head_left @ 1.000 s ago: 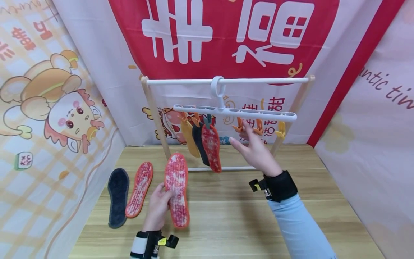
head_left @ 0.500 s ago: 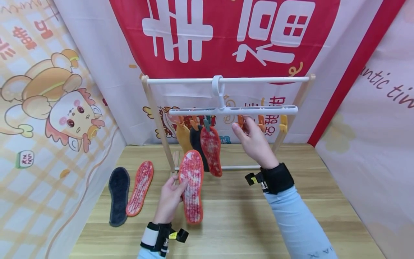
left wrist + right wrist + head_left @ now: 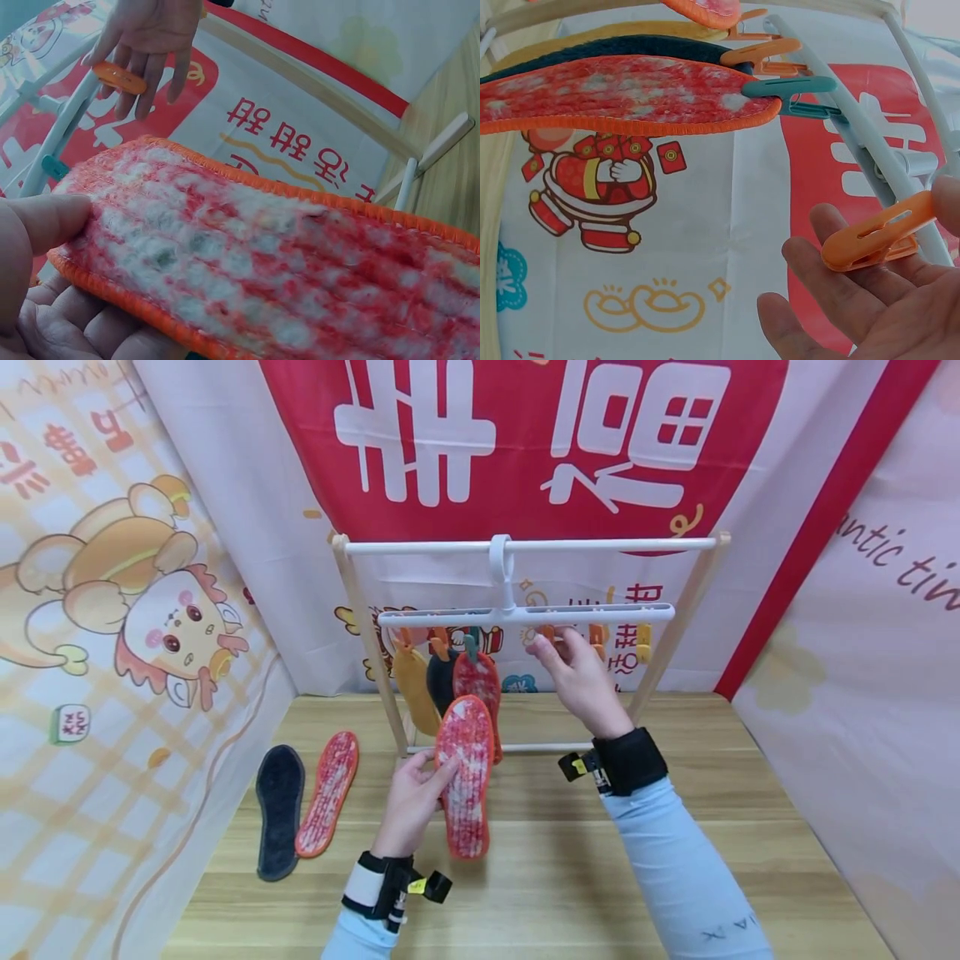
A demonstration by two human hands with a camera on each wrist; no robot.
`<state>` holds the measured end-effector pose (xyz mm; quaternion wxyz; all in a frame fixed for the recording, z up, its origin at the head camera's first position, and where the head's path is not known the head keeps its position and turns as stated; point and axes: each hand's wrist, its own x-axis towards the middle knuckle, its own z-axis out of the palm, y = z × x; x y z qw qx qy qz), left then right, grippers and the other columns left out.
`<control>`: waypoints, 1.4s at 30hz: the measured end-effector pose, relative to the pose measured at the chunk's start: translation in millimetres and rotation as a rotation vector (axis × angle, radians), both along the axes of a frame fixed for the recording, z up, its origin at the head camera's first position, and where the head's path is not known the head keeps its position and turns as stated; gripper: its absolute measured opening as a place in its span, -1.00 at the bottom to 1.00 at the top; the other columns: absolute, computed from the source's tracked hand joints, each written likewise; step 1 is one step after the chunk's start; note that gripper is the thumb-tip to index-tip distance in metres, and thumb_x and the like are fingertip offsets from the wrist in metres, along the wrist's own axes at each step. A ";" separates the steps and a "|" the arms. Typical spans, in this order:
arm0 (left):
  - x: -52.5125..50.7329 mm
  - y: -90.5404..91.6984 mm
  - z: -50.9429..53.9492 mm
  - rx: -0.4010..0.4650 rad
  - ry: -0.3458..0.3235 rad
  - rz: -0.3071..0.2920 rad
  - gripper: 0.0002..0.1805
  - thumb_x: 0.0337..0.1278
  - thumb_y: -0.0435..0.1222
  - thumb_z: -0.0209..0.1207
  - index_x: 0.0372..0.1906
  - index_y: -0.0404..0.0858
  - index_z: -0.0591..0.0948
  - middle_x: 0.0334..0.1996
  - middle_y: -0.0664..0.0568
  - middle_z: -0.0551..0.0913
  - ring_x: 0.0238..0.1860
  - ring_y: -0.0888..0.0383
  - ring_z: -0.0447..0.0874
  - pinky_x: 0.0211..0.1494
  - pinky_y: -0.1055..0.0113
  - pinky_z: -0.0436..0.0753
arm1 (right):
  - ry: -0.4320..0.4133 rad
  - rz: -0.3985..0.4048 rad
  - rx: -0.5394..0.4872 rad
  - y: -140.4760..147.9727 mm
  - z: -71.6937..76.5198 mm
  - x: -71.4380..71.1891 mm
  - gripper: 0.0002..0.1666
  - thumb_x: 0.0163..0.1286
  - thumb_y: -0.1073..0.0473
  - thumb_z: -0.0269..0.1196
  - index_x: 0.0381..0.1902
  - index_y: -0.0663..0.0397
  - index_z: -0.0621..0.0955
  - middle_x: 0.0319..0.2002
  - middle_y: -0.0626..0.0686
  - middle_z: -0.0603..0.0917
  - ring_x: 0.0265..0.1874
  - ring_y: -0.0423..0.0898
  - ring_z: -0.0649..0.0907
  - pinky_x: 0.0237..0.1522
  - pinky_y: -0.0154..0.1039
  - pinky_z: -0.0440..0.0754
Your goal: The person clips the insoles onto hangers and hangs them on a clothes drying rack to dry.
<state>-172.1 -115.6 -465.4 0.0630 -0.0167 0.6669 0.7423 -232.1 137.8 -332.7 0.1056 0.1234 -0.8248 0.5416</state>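
Note:
The left hand [image 3: 412,802] pinches a red-and-white insole [image 3: 467,777] upright, thumb on its face; in the left wrist view the insole [image 3: 247,255] fills the lower part. An orange clip [image 3: 877,232] on the white hanger [image 3: 585,613] lies between the thumb and fingers of the right hand [image 3: 588,681]. In the right wrist view, a teal clip [image 3: 791,87] grips a hanging red insole [image 3: 630,94], beside a dark insole [image 3: 652,46] and a yellow one [image 3: 414,689] on orange clips. The held insole partly covers the hanging red one in the head view.
The hanger hooks over the top bar [image 3: 615,545] of a wood-framed rack. A dark insole [image 3: 281,814] and a red insole [image 3: 327,795] lie on the wooden table [image 3: 562,893] at left. Another orange clip [image 3: 597,637] and a yellow clip [image 3: 643,643] hang further right.
The left hand has carried its insole rightward and slightly up, in front of the hanging ones. The hanger has shifted left, and the right hand has moved slightly left with the orange clip.

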 end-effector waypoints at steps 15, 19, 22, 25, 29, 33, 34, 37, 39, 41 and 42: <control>-21.0 33.8 6.3 -0.069 0.113 -0.019 -0.59 0.27 -0.17 0.29 0.13 -0.25 0.57 -0.07 -0.10 0.73 -0.08 0.07 0.71 -0.08 0.21 0.69 | -0.048 0.010 -0.136 -6.3 -3.6 -4.1 -0.49 0.54 -0.13 0.02 0.28 0.01 0.47 0.08 0.05 0.66 0.10 -0.01 0.55 0.16 0.03 0.47; -27.1 40.3 11.5 -0.094 0.133 -0.022 -0.67 0.30 -0.25 0.26 0.12 -0.23 0.61 -0.08 -0.07 0.73 -0.07 0.07 0.71 -0.03 0.17 0.68 | -0.049 0.017 -0.189 -8.8 -7.3 -6.5 -0.52 0.56 -0.09 0.00 0.26 0.03 0.48 0.10 0.08 0.65 0.14 -0.02 0.54 0.19 0.02 0.45; -32.0 44.0 14.8 -0.121 0.151 -0.029 -0.73 0.30 -0.29 0.26 0.05 -0.24 0.62 -0.12 -0.07 0.74 -0.09 0.06 0.72 0.00 0.13 0.67 | -0.041 0.021 -0.212 -10.3 -9.1 -7.6 -0.52 0.57 -0.07 -0.01 0.27 0.05 0.48 0.11 0.11 0.64 0.15 -0.01 0.53 0.20 0.04 0.44; -36.1 48.0 17.7 -0.128 0.166 -0.035 -0.76 0.30 -0.31 0.26 0.02 -0.25 0.61 -0.13 -0.06 0.75 -0.09 0.07 0.72 0.01 0.12 0.66 | -0.039 0.024 -0.234 -11.3 -9.8 -7.9 -0.51 0.56 -0.07 -0.01 0.28 0.06 0.47 0.12 0.13 0.63 0.18 0.02 0.52 0.21 0.06 0.44; -40.6 54.0 20.4 -0.117 0.185 -0.043 -0.77 0.31 -0.33 0.25 0.01 -0.26 0.60 -0.14 -0.07 0.74 -0.10 0.06 0.72 -0.02 0.14 0.67 | -0.049 0.025 -0.252 -11.6 -9.5 -8.0 -0.50 0.57 -0.07 -0.02 0.29 0.08 0.46 0.14 0.12 0.63 0.21 0.03 0.51 0.23 0.07 0.44; -46.0 59.8 21.8 -0.108 0.184 -0.049 -0.78 0.31 -0.34 0.25 0.01 -0.27 0.60 -0.13 -0.08 0.74 -0.09 0.06 0.72 -0.02 0.14 0.67 | -0.060 0.023 -0.276 -11.9 -8.0 -8.3 -0.51 0.58 -0.05 -0.03 0.28 0.10 0.46 0.14 0.10 0.63 0.20 0.02 0.50 0.22 0.05 0.43; -47.2 61.2 22.2 -0.105 0.178 -0.050 -0.78 0.31 -0.34 0.25 0.01 -0.26 0.60 -0.13 -0.08 0.74 -0.08 0.06 0.72 -0.01 0.14 0.67 | -0.064 0.021 -0.282 -12.0 -7.9 -8.8 -0.51 0.58 -0.04 -0.03 0.28 0.11 0.46 0.13 0.10 0.63 0.21 0.03 0.49 0.22 0.05 0.43; -50.8 65.2 23.3 -0.102 0.161 -0.053 -0.78 0.31 -0.31 0.26 0.00 -0.24 0.60 -0.13 -0.06 0.74 -0.08 0.07 0.72 0.01 0.13 0.66 | -0.078 0.018 -0.302 -12.4 -7.3 -10.0 -0.51 0.58 -0.04 -0.03 0.28 0.12 0.46 0.13 0.09 0.63 0.22 0.05 0.48 0.24 0.07 0.39; -52.9 67.9 24.2 -0.101 0.153 -0.055 -0.77 0.30 -0.29 0.26 0.00 -0.24 0.60 -0.13 -0.05 0.74 -0.08 0.08 0.72 0.02 0.12 0.66 | -0.084 0.018 -0.310 -12.6 -7.1 -10.7 -0.50 0.58 -0.04 -0.03 0.28 0.12 0.46 0.14 0.10 0.63 0.23 0.04 0.48 0.27 0.08 0.36; -55.7 70.6 24.3 -0.106 0.148 -0.056 -0.76 0.30 -0.27 0.27 0.01 -0.23 0.60 -0.13 -0.05 0.74 -0.08 0.08 0.72 0.02 0.13 0.66 | -0.088 0.017 -0.316 -12.6 -6.7 -10.9 -0.51 0.58 -0.03 -0.04 0.27 0.12 0.47 0.14 0.10 0.63 0.24 0.02 0.47 0.29 0.07 0.33; -57.2 71.8 24.3 -0.108 0.145 -0.056 -0.75 0.29 -0.26 0.28 0.01 -0.23 0.60 -0.13 -0.05 0.74 -0.08 0.08 0.72 0.02 0.13 0.66 | -0.088 0.017 -0.318 -12.6 -6.4 -10.8 -0.51 0.58 -0.03 -0.04 0.27 0.11 0.47 0.14 0.10 0.63 0.24 -0.01 0.47 0.30 0.07 0.31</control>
